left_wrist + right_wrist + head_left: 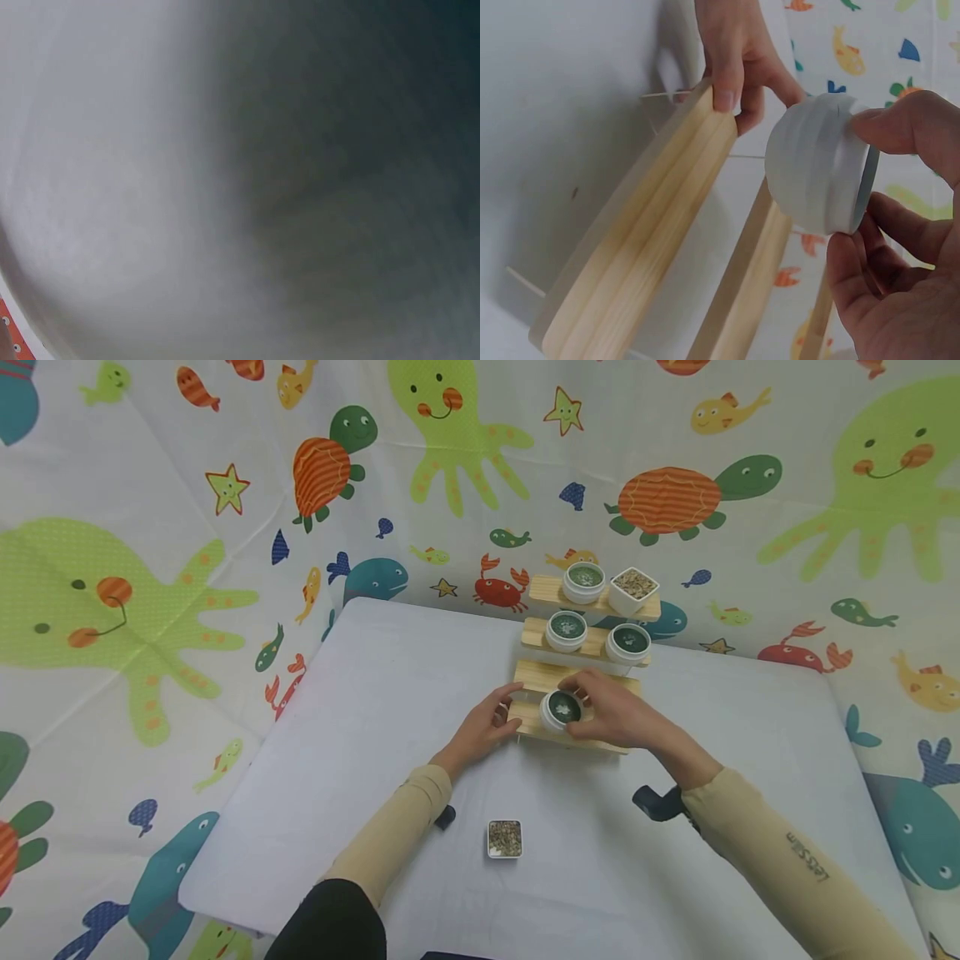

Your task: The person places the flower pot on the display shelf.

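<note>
My right hand [618, 714] holds a small white round pot [553, 717] by its rim, its dark green top bearing a pale plant-like shape. In the right wrist view the ribbed white side of this pot shows between thumb and fingers, tilted above the planks. My left hand [483, 727] grips the left end of a tiered wooden plant stand [528, 720], thumb on the lowest plank and a finger at the plank behind. The left wrist view holds only a blurred pale and dark surface.
Two more round pots, a left one [566, 631] and a right one [628, 643], stand on the third plank. The top plank carries another round pot [584, 582] and a square pot [634, 590]. A square pot [505, 839] sits near the front of the white table [390, 693].
</note>
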Motion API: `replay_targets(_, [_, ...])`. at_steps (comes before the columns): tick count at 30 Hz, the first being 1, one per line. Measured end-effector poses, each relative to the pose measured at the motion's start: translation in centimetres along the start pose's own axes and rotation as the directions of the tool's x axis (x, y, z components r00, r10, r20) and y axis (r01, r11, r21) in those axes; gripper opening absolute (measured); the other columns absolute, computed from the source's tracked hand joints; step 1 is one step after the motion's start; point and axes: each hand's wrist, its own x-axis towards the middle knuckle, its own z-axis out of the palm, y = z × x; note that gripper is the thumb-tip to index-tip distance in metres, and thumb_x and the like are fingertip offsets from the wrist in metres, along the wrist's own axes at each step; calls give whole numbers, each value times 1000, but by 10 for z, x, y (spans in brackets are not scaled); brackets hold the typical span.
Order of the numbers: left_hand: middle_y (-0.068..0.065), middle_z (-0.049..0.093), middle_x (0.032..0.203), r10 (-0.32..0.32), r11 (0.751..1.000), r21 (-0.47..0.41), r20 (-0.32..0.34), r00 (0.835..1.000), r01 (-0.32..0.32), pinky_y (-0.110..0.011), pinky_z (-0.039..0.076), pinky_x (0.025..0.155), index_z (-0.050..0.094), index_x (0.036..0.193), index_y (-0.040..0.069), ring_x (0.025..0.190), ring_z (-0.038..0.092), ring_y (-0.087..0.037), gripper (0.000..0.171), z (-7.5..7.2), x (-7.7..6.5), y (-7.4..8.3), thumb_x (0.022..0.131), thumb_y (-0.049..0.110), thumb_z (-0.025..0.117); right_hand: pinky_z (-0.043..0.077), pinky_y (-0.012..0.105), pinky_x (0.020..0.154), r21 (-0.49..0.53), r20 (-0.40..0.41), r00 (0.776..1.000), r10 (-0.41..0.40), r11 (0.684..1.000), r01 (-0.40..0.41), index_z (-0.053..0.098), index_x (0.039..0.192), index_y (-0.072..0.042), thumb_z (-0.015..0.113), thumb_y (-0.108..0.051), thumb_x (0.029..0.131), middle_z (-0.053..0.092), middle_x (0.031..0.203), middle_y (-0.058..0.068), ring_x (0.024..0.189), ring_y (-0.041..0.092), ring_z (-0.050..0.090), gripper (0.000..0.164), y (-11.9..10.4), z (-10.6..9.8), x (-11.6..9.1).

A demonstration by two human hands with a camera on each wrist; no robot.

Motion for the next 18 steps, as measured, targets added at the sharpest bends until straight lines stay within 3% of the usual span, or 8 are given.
replay_targets(18, [-4, 54, 108, -16, 1000, -15, 10, 1000, 16, -24, 48, 75, 29, 140, 35, 85, 54, -10, 62, 0, -1, 0, 88, 24, 60, 45, 42, 89, -28, -16, 999, 36, 999, -36, 51, 120, 0, 72, -18, 74, 49, 119, 15, 107, 29, 50, 54, 4, -8, 10])
